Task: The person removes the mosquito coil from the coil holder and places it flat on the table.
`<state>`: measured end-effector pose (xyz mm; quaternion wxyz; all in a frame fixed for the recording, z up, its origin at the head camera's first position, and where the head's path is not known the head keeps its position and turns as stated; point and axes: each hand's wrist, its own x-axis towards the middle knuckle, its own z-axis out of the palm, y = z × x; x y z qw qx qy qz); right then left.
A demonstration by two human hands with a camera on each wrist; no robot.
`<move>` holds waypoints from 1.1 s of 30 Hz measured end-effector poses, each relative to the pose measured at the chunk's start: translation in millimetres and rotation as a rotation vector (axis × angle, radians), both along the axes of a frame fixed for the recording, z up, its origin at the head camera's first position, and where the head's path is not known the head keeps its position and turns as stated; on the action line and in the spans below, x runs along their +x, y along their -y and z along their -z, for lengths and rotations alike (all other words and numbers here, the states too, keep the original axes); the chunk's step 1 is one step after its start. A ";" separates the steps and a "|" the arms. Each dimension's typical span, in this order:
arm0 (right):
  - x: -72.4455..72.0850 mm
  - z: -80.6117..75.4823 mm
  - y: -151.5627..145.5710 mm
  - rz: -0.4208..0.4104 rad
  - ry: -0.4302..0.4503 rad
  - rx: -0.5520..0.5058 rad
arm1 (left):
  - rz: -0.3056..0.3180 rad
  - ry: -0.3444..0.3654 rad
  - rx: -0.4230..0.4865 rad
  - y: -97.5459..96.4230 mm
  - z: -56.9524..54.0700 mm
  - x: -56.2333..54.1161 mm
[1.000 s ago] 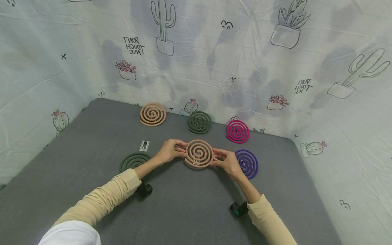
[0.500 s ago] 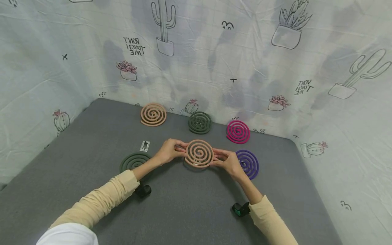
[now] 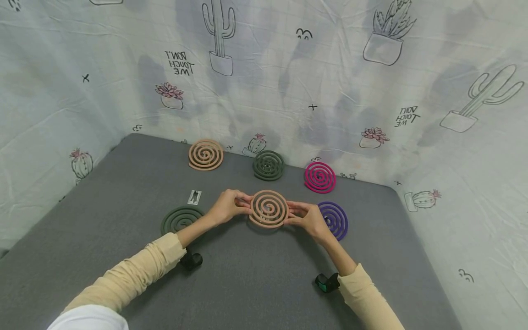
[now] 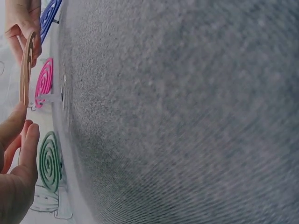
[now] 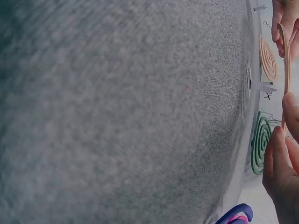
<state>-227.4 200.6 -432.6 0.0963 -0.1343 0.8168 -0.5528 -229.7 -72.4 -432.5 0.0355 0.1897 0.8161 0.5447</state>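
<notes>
Both hands hold one tan mosquito coil (image 3: 269, 208) between them, clear of the grey table, its spiral face toward the head camera. My left hand (image 3: 227, 206) pinches its left edge between thumb and fingers. At the opposite edge, my right hand (image 3: 310, 221) pinches it the same way. In the left wrist view, the coil shows nearly edge-on. Just beyond it, a small metal coil stand (image 4: 64, 88) rests on the table, its upright tongue sticking up. A purple coil (image 3: 345, 223) sits right behind the right wrist, and a dark green coil (image 3: 164, 224) is partly covered by the left forearm.
Along the back edge stand a tan coil (image 3: 192, 161), a green coil (image 3: 256, 168) and a pink coil (image 3: 333, 178). A flat metal stand (image 3: 195, 197) lies beyond the left forearm. A printed cloth (image 3: 264, 82) encloses the table's back and sides.
The held coil and both hands have shifted only slightly, a little toward the person. Both hands keep their pinch on it, and the other coils stay put.
</notes>
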 end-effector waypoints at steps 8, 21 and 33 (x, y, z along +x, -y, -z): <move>5.9 -0.2 -4.7 -0.039 -0.027 0.055 | -0.010 -0.003 0.020 -0.6 2.7 11.4; 14.5 -1.2 -7.5 -0.069 -0.034 0.075 | -0.033 -0.025 0.053 -3.2 5.7 25.8; 26.1 -3.0 -11.9 -0.090 -0.010 0.063 | -0.051 -0.014 0.057 -7.0 3.6 44.3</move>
